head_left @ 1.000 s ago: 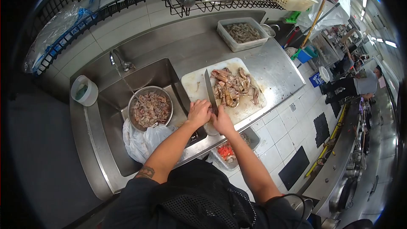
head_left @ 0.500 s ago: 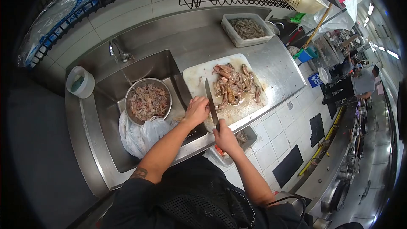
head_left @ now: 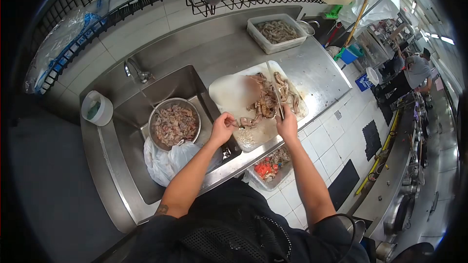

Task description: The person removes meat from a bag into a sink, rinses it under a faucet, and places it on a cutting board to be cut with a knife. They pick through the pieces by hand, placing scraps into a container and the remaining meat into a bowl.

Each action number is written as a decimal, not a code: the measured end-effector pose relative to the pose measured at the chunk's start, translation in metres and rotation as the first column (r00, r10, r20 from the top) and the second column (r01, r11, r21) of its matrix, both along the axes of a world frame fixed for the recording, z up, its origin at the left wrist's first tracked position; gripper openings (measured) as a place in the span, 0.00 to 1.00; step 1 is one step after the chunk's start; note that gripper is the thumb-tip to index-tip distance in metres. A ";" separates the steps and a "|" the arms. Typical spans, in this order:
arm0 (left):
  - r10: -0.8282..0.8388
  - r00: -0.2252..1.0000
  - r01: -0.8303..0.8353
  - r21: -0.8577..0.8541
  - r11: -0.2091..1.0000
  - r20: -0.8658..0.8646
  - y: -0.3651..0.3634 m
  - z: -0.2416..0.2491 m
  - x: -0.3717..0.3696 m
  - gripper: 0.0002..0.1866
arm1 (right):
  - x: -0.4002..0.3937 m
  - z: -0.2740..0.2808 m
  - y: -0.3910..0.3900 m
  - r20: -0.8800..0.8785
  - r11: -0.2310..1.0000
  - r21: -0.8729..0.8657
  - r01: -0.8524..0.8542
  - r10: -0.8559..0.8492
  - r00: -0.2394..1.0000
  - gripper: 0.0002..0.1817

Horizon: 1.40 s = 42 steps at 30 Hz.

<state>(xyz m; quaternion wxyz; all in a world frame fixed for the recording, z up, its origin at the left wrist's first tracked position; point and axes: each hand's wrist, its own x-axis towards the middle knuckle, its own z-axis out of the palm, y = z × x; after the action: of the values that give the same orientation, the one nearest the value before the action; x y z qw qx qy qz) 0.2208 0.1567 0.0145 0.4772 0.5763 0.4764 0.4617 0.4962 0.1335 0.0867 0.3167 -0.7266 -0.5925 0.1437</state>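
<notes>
My right hand (head_left: 287, 122) is wrapped around the handle of a kitchen knife (head_left: 276, 85), its blade over the raw brownish-pink pieces (head_left: 267, 100) on the white cutting board (head_left: 251, 143). These pieces look like squid; I cannot be sure. At the board's near left edge, my left hand (head_left: 223, 129) has its fingertips pinched on the end of one such piece (head_left: 247, 122). A blurred patch hides the left part of the board. In the sink (head_left: 130, 165), a metal bowl (head_left: 199, 119) holds chopped raw pieces under the faucet (head_left: 139, 72).
A white plastic bag (head_left: 163, 165) lies beside the bowl. A bin of grey shrimp-like seafood (head_left: 275, 31) stands behind the board. Below the counter edge is a tub of scraps (head_left: 273, 178). A wire rack (head_left: 253, 2) hangs above; people (head_left: 414, 75) stand at far right.
My right hand has moved right and away from me, carrying the knife from the board's left edge to over the pile. My left hand has lifted off the board's edge and now pinches a piece.
</notes>
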 end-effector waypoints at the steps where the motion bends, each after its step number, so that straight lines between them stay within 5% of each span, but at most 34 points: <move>1: -0.001 1.000 0.001 0.004 1.000 -0.008 0.001 0.001 -0.003 0.12 | 0.004 0.012 -0.002 0.048 0.999 -0.051 0.006 -0.004 0.999 0.31; 6: -0.084 0.927 0.228 -0.371 0.900 0.366 -0.011 0.042 -0.015 0.13 | 0.018 -0.018 -0.009 0.141 0.994 -0.100 -0.041 0.055 0.988 0.35; 9: -0.111 0.841 0.365 -0.404 0.839 0.529 -0.013 0.047 -0.009 0.11 | 0.011 -0.010 -0.022 0.187 0.999 -0.012 0.050 -0.046 0.981 0.34; 17: -0.083 0.749 0.445 -0.407 0.798 0.657 -0.011 0.059 0.008 0.09 | 0.001 -0.007 -0.038 0.033 0.980 0.190 -0.051 0.045 0.998 0.18; 23: -0.213 0.732 0.559 -0.391 0.731 0.647 -0.027 0.070 0.059 0.09 | 0.025 -0.011 -0.088 -0.194 0.957 0.223 0.187 -0.145 0.970 0.12; 31: -0.571 0.795 0.606 -0.282 0.743 0.203 -0.055 0.039 0.183 0.04 | 0.076 -0.057 -0.249 -0.183 0.855 0.174 0.488 -0.459 0.869 0.09; 34: -0.655 0.727 0.640 -0.141 0.755 -0.205 -0.072 0.017 0.234 0.05 | 0.088 -0.074 -0.306 -0.206 0.810 0.077 0.582 -0.558 0.804 0.08; 39: -0.749 0.620 0.703 -0.256 0.663 -0.233 -0.098 -0.001 0.298 0.05 | 0.088 -0.113 -0.325 -0.621 0.644 -0.188 0.742 -0.663 0.418 0.06; 40: -0.723 0.683 0.646 -0.376 0.664 -0.104 -0.106 0.000 0.306 0.05 | 0.086 -0.116 -0.312 -0.734 0.642 -0.237 0.729 -0.611 0.299 0.05; 42: -0.637 0.769 0.564 -0.519 0.642 0.047 -0.115 -0.010 0.314 0.05 | 0.086 -0.092 -0.283 -0.863 0.693 -0.479 0.539 -0.484 -0.144 0.10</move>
<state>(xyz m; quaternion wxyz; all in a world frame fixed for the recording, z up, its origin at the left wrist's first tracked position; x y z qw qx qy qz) 0.5351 0.0414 0.0044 0.7018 0.5867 0.3932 0.0936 0.5822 -0.1499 -0.0054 0.6623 -0.6072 0.0989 0.4277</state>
